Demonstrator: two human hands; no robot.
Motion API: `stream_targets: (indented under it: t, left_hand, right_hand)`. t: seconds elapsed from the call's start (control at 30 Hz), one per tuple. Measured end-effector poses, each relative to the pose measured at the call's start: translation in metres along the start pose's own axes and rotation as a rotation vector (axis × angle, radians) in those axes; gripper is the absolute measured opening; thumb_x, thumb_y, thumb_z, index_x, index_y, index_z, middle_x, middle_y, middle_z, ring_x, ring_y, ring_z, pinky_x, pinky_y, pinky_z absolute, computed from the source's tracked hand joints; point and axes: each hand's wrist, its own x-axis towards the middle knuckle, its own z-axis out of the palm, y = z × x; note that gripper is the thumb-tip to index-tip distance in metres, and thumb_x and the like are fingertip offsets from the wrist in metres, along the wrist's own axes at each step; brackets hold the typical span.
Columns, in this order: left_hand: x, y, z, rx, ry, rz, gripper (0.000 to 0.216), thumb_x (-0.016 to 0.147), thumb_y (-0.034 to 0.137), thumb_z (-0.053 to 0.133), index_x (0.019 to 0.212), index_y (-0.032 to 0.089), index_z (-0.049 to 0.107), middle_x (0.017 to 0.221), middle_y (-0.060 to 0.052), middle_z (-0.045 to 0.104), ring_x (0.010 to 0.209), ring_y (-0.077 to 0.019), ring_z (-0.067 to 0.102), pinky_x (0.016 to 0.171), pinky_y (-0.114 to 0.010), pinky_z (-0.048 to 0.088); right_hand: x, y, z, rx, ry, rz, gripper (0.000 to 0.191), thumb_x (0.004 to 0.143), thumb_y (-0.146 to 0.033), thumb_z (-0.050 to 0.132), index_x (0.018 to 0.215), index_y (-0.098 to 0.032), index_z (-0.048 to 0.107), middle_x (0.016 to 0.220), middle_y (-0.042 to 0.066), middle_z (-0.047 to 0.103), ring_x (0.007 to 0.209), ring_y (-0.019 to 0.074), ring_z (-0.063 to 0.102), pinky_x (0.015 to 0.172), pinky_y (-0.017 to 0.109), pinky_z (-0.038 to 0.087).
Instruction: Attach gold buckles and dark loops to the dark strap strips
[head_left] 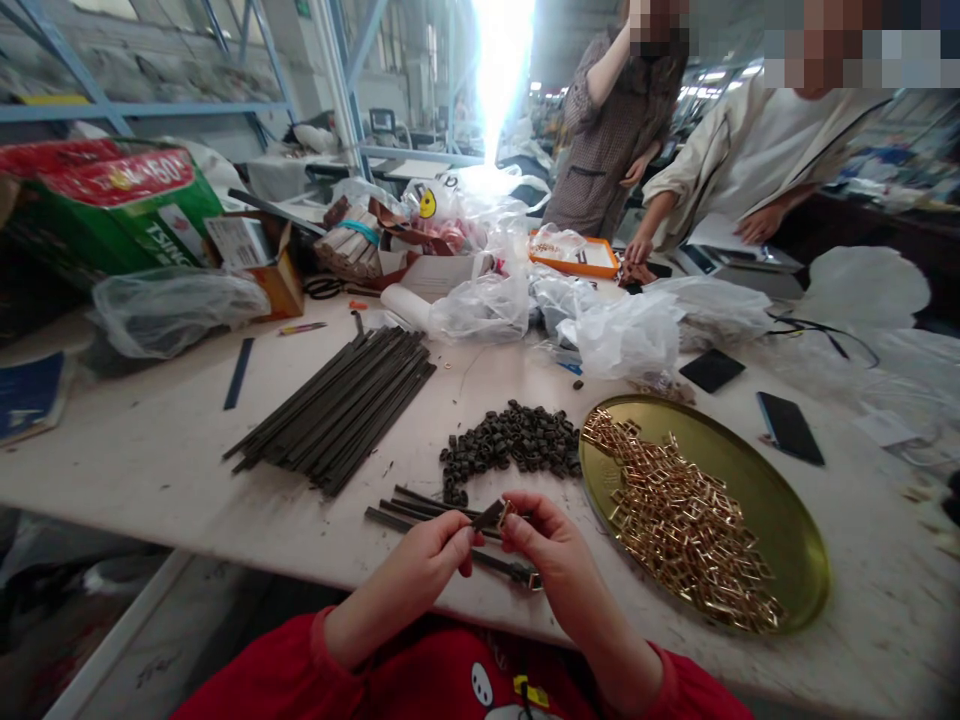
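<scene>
My left hand (435,552) pinches a dark leather strap (490,514) near its end. At that strap's tip, my right hand (546,538) grips a small gold buckle (507,512) between thumb and fingers. Strap and buckle meet between the two hands; whether the strap passes through the buckle is too small to tell. Beneath the hands lie several more straps (390,519), one with a buckle (534,581) on its end. Just beyond is a heap of small dark loops (517,440). To the right, a round gold tray (806,560) bears a pile of gold buckles (686,515).
A stack of dark straps (337,400) lies left on the table (150,450). Clear plastic bags (622,335) and an orange box (600,256) stand behind. A phone (790,428) rests at the right. Two people (615,130) stand across the table. A green carton (127,210) is far left.
</scene>
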Motion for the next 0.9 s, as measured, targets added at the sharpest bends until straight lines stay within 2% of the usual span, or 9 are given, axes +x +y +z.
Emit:
stream_targets:
  t: [0.1, 0.3, 0.5, 0.7, 0.9]
  left_hand:
    - [0.001, -0.001, 0.001, -0.041, 0.021, -0.009, 0.029, 0.084, 0.036, 0.038, 0.069, 0.016, 0.052, 0.067, 0.000, 0.055, 0.068, -0.0147, 0.050, 0.064, -0.024, 0.036]
    - [0.010, 0.001, 0.012, -0.132, 0.036, -0.055, 0.025, 0.078, 0.038, 0.050, 0.075, 0.014, 0.055, 0.065, 0.002, 0.053, 0.064, -0.0135, 0.048, 0.059, -0.022, 0.036]
    - [0.009, 0.003, 0.015, -0.046, 0.096, -0.022, 0.027, 0.079, 0.039, 0.048, 0.073, 0.014, 0.056, 0.067, 0.000, 0.056, 0.065, -0.0141, 0.050, 0.059, -0.022, 0.035]
    - [0.007, 0.000, 0.016, 0.039, 0.117, -0.007, 0.024, 0.080, 0.035, 0.049, 0.069, 0.015, 0.055, 0.065, 0.000, 0.057, 0.064, -0.0143, 0.051, 0.058, -0.022, 0.035]
    - [0.008, -0.001, 0.015, 0.099, 0.129, 0.010, 0.017, 0.078, 0.029, 0.049, 0.072, 0.015, 0.056, 0.069, -0.001, 0.059, 0.065, -0.0147, 0.051, 0.057, -0.022, 0.034]
  right_hand:
    - [0.000, 0.004, 0.001, 0.029, -0.001, 0.002, 0.036, 0.065, -0.037, 0.073, 0.094, -0.018, 0.061, 0.069, -0.002, 0.061, 0.061, 0.0114, 0.054, 0.062, 0.026, 0.044]
    - [-0.002, 0.007, 0.008, 0.046, 0.024, -0.024, 0.038, 0.057, -0.039, 0.077, 0.085, -0.019, 0.061, 0.072, -0.001, 0.063, 0.061, 0.0126, 0.055, 0.060, 0.027, 0.045]
    - [-0.005, 0.007, 0.007, 0.057, -0.011, -0.019, 0.034, 0.070, -0.044, 0.067, 0.093, -0.019, 0.062, 0.081, 0.001, 0.064, 0.067, 0.0120, 0.055, 0.064, 0.026, 0.045]
    - [-0.006, 0.001, 0.010, -0.025, 0.011, -0.044, 0.034, 0.060, -0.043, 0.074, 0.081, -0.019, 0.061, 0.074, 0.000, 0.063, 0.064, 0.0131, 0.054, 0.063, 0.026, 0.044]
    - [-0.003, 0.000, 0.004, -0.076, -0.089, -0.017, 0.031, 0.059, -0.042, 0.075, 0.076, -0.018, 0.062, 0.068, -0.002, 0.061, 0.064, 0.0125, 0.053, 0.063, 0.025, 0.042]
